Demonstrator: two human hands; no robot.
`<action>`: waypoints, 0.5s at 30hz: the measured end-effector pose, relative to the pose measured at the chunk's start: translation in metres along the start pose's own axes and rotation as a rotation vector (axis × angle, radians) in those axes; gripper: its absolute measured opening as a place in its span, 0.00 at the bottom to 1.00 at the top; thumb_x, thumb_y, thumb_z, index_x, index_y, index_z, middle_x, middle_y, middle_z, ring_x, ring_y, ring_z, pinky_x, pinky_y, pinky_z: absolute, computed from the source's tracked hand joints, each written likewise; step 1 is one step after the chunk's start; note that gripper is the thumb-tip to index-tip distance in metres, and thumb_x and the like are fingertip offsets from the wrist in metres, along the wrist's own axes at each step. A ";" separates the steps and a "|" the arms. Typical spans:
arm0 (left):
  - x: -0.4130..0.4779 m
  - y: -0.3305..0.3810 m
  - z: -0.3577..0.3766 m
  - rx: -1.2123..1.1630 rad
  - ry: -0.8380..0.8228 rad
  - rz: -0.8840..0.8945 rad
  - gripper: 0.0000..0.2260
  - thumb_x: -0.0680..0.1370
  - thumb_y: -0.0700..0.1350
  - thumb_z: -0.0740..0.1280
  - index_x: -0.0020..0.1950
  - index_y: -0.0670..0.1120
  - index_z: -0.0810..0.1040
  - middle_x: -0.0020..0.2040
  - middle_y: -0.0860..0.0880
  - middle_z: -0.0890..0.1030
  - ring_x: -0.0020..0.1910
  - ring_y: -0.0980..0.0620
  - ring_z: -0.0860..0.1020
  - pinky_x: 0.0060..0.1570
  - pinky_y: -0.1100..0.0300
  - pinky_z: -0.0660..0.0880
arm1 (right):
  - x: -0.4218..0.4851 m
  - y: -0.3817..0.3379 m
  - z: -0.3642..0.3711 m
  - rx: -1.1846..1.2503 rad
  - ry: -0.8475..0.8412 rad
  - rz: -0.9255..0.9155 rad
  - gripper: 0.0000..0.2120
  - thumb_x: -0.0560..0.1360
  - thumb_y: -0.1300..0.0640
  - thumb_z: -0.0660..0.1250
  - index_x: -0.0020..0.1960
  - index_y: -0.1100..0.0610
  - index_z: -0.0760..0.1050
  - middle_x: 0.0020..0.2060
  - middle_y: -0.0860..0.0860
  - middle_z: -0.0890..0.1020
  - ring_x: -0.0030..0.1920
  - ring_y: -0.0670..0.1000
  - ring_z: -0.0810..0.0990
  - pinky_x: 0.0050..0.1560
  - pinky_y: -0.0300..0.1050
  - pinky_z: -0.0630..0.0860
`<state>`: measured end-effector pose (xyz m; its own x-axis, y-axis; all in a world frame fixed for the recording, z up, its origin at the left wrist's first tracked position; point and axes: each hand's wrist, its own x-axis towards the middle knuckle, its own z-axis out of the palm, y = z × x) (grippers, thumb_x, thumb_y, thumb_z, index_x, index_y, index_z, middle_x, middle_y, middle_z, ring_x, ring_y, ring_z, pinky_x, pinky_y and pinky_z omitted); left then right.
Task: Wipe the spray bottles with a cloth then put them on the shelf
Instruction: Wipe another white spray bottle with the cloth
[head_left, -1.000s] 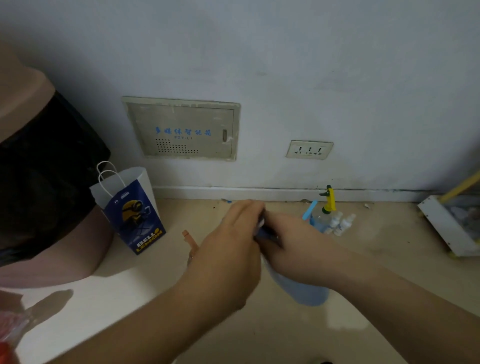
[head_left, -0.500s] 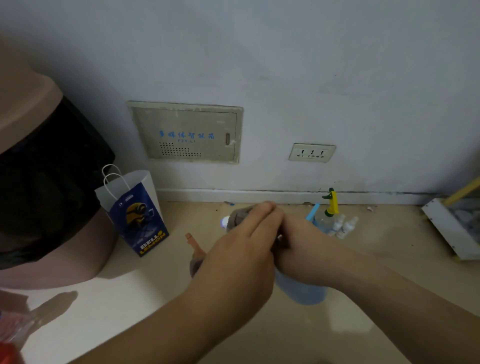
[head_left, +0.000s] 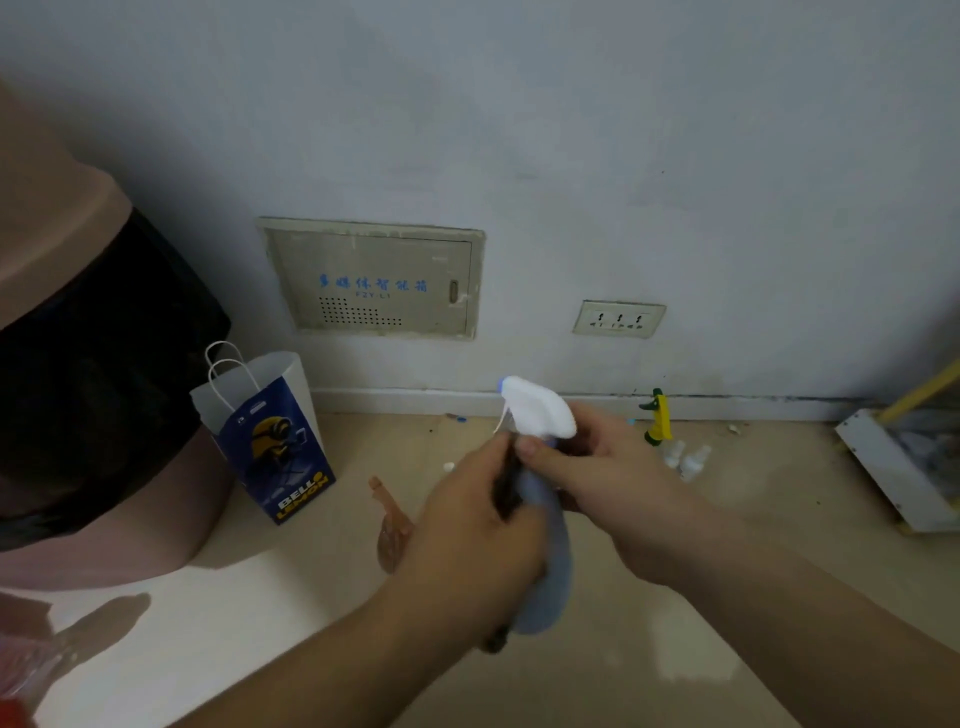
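A pale blue spray bottle (head_left: 551, 571) with a white trigger head (head_left: 537, 410) is held upright above the floor. My right hand (head_left: 608, 483) grips its neck just under the head. My left hand (head_left: 467, 525) presses a dark cloth (head_left: 506, 488) against the left side of the bottle's body; most of the cloth is hidden under my fingers. On the floor by the wall stand a bottle with a yellow-green sprayer (head_left: 658, 418) and two small white bottles (head_left: 685, 460). An amber bottle (head_left: 389, 530) lies on the floor left of my hands.
A blue and white paper bag (head_left: 270, 431) stands by the wall at the left. A large pink bin with a black liner (head_left: 78, 364) fills the left side. A white low unit with a yellow pole (head_left: 893, 467) sits at the right edge.
My left hand with the cloth has slid down from the top of the bottle to its body. The white trigger head, covered before, now shows above my hands.
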<state>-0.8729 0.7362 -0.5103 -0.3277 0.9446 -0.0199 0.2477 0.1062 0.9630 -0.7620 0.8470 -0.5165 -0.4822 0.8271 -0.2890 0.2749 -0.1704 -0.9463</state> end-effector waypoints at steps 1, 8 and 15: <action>-0.002 -0.003 0.006 0.047 -0.052 0.042 0.19 0.76 0.42 0.66 0.64 0.61 0.75 0.51 0.57 0.82 0.49 0.60 0.82 0.50 0.52 0.82 | -0.001 0.001 0.005 0.033 0.017 0.014 0.12 0.76 0.55 0.77 0.59 0.49 0.81 0.53 0.51 0.88 0.57 0.54 0.86 0.63 0.62 0.81; 0.024 -0.020 -0.001 0.538 -0.068 -0.095 0.27 0.68 0.70 0.65 0.63 0.60 0.76 0.49 0.58 0.83 0.49 0.57 0.82 0.50 0.52 0.82 | -0.009 -0.002 0.025 -0.061 0.160 -0.092 0.18 0.66 0.55 0.84 0.49 0.55 0.78 0.44 0.52 0.86 0.50 0.54 0.85 0.51 0.53 0.83; 0.033 -0.014 -0.019 0.315 -0.328 -0.045 0.15 0.75 0.57 0.71 0.61 0.58 0.79 0.52 0.57 0.85 0.51 0.59 0.83 0.53 0.50 0.82 | -0.008 -0.014 0.001 -0.100 -0.208 0.013 0.13 0.78 0.54 0.74 0.62 0.49 0.83 0.53 0.47 0.88 0.58 0.48 0.85 0.63 0.52 0.81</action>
<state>-0.9049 0.7603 -0.5194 -0.0509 0.9800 -0.1925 0.5220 0.1904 0.8314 -0.7627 0.8424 -0.5012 -0.6361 0.6953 -0.3346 0.3582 -0.1180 -0.9262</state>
